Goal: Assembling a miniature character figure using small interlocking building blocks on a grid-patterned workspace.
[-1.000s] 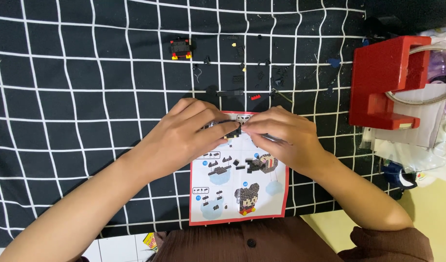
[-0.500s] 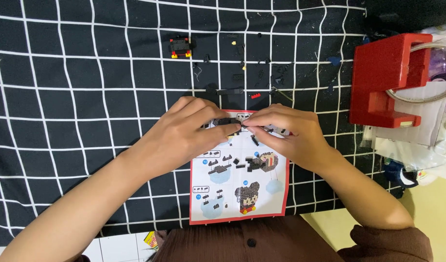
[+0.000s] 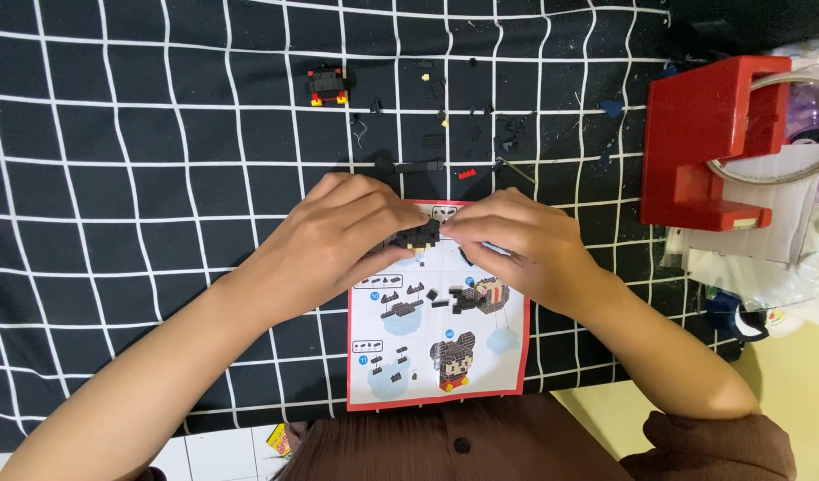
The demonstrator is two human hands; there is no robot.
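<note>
**Both hands pinch a small black brick piece over the instruction sheet**

The black cloth [image 3: 160,178] with its white grid covers the counter and spreads wide on every side of the grip; the red stand [image 3: 708,142] sits well off to the right of it, near the cloth's edge; the instruction sheet [image 3: 436,338] lies directly under the grip and runs back toward the body. The left hand [image 3: 338,240] and right hand [image 3: 516,245] meet fingertip to fingertip, both closed on the black brick piece [image 3: 414,236]; its long axis runs side to side between them, each hand equally near. Beyond the grip lie loose small bricks [image 3: 467,134], scattered, and farther left a little black, red and yellow build [image 3: 327,86], apart from the rest; open cloth lies left of the grip, tighter room to the right.
</note>
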